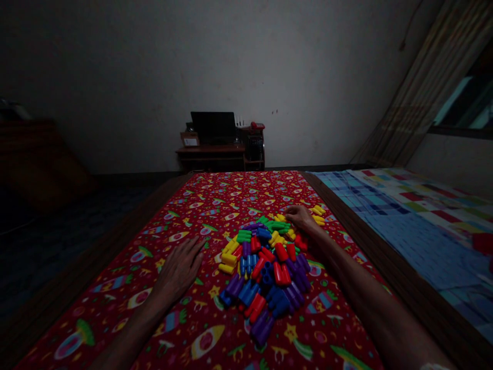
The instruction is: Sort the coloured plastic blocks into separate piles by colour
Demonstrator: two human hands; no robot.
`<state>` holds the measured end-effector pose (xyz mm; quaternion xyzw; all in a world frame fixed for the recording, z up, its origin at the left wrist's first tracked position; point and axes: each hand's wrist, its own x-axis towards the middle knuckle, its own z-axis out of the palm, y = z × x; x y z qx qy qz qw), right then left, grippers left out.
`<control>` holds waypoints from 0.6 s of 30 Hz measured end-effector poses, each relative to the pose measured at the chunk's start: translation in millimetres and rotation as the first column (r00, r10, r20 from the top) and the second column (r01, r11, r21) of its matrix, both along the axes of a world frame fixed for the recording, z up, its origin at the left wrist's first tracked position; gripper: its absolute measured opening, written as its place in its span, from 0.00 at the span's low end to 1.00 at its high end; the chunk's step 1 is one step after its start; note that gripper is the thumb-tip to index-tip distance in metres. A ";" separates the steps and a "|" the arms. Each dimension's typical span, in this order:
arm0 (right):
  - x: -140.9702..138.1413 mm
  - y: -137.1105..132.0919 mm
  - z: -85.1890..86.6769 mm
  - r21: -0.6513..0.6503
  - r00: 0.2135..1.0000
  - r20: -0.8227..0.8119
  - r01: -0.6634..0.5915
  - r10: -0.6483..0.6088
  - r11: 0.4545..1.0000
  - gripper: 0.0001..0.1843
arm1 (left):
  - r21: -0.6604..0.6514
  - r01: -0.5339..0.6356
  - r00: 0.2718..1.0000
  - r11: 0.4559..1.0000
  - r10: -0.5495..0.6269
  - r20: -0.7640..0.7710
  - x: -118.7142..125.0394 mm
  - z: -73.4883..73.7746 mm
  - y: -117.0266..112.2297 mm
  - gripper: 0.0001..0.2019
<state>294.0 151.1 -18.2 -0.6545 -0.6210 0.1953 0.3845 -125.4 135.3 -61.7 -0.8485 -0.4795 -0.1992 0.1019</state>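
A heap of plastic toy building pieces in red, blue, purple, green and yellow lies on a red rocket-print cloth. Left of the heap, my left hand rests flat on the cloth, fingers stretched out, holding nothing. At the far right edge of the heap is my right hand, its fingers curled and brought together. Beside its fingertips are yellow pieces and green pieces. Whatever its fingers hold, if anything, is hidden. More yellow pieces lie just right of that hand.
Beyond the cloth, a low desk with a dark monitor stands against the wall. A bed with a blue checked sheet is on the right. On the left stands a dark wooden cabinet. A curtain hangs by the window.
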 end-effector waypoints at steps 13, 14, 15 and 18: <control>-1.2 -10.6 14.4 0.093 0.971 0.240 -0.041 0.018 0.995 0.21 | -0.015 -0.021 1.000 1.000 0.021 -0.007 -0.2 -0.4 0.7 0.25; 5.0 -13.0 18.6 0.128 0.963 0.263 0.025 -0.059 0.991 0.22 | -0.015 -0.021 1.000 1.000 0.021 -0.005 -0.1 -0.2 0.6 0.25; 12.3 -15.6 22.4 0.148 0.945 0.299 0.093 -0.134 0.985 0.22 | -0.013 -0.020 1.000 1.000 0.020 -0.003 0.0 -0.1 0.4 0.25; 35.4 -24.9 31.0 0.133 0.842 0.455 0.257 -0.290 0.957 0.22 | 0.000 -0.012 1.000 1.000 0.012 0.012 0.7 0.0 -0.8 0.24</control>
